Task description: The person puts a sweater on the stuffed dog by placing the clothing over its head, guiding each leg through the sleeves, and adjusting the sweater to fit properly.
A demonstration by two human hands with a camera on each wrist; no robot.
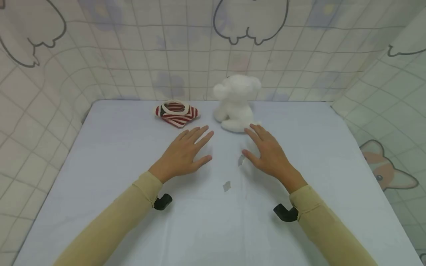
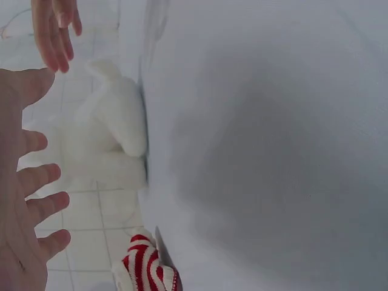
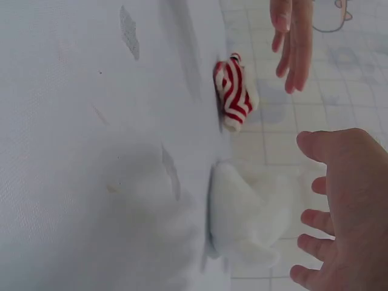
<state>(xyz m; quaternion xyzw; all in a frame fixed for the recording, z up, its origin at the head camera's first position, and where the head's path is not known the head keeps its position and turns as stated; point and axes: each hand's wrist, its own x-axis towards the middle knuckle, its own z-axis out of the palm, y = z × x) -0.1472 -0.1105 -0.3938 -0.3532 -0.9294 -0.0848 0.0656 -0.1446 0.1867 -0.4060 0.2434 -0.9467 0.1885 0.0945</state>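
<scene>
A white plush toy animal (image 1: 234,105) sits near the back edge of the table, beyond both hands. To its left lies a small red-and-white striped knitted garment (image 1: 179,117) with a white-edged round opening. My left hand (image 1: 184,153) hovers over the table just in front of the garment, fingers spread and holding nothing. My right hand (image 1: 267,151) is likewise spread and bare, its fingertips close to the plush toy's base in the head view. In the left wrist view, the plush toy (image 2: 115,121) and the striped garment (image 2: 145,264) appear beyond the left fingers.
The white table (image 1: 199,229) has two small grey patches, one a diamond-shaped mark (image 1: 227,186) between the forearms. Cloth walls (image 1: 199,55) with a grid and cartoon animals enclose the back and sides. A black wrist mount (image 1: 286,213) juts inward from the right sleeve, another (image 1: 163,202) from the left.
</scene>
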